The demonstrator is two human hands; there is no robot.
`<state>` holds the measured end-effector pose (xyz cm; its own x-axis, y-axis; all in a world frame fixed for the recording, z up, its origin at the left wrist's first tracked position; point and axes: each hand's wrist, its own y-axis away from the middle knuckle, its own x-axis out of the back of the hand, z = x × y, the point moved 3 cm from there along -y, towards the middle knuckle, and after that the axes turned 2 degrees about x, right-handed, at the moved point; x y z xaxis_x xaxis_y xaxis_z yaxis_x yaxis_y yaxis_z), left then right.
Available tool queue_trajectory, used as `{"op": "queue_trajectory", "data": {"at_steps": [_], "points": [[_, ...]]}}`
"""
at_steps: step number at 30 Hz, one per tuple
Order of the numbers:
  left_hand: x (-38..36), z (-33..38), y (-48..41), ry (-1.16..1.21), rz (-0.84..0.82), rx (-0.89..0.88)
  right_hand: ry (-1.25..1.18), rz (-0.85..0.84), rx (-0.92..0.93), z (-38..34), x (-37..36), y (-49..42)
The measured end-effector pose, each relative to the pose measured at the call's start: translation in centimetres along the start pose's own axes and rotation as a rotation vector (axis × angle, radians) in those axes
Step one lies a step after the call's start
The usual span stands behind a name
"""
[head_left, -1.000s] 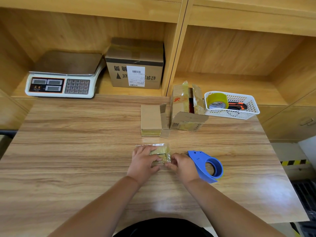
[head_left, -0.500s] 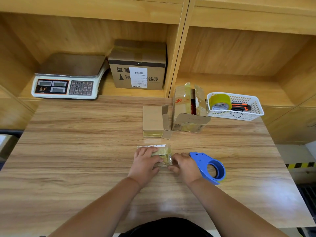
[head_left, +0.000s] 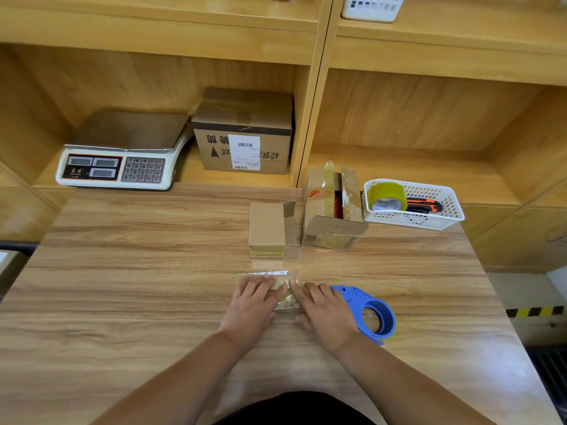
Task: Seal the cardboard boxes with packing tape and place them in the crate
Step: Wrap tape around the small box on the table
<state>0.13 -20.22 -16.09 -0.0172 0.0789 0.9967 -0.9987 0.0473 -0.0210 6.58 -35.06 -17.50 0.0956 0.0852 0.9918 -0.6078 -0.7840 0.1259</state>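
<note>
A small flat cardboard box [head_left: 285, 297] wrapped in shiny clear tape lies on the wooden table [head_left: 122, 286] in front of me. My left hand [head_left: 251, 305] rests flat on its top with straight fingers and hides most of it. My right hand [head_left: 325, 314] touches the box's right edge with its fingers stretched forward. A blue tape dispenser [head_left: 374, 314] lies on the table just right of my right hand. Farther back stand a closed brown box [head_left: 267, 230] and an open box [head_left: 331, 210] with raised flaps.
A white basket [head_left: 448, 210] at the back right holds a tape roll [head_left: 387, 196] and an orange-black knife [head_left: 425, 205]. In the shelf behind the table sit a weighing scale [head_left: 122, 151] and a larger labelled box [head_left: 245, 133]. Another white basket [head_left: 372, 7] stands on the top shelf.
My right hand's fingers have uncurled and now lie stretched against the box's right side. The left hand stays pressed on top. The view has tilted upward a little.
</note>
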Motion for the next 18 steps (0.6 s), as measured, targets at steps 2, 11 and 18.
{"op": "queue_trajectory", "data": {"at_steps": [2, 11, 18], "points": [[0.1, 0.1, 0.0, 0.003, 0.006, 0.004, 0.05, -0.04, -0.015, 0.0, -0.5, 0.2], [0.5, 0.0, 0.0, 0.018, -0.003, 0.009, 0.117, 0.171, -0.062, 1.1, 1.2, 2.2], [0.3, 0.2, 0.0, 0.01, 0.004, 0.005, 0.109, 0.206, -0.249, 6.3, 0.6, 6.1]]}}
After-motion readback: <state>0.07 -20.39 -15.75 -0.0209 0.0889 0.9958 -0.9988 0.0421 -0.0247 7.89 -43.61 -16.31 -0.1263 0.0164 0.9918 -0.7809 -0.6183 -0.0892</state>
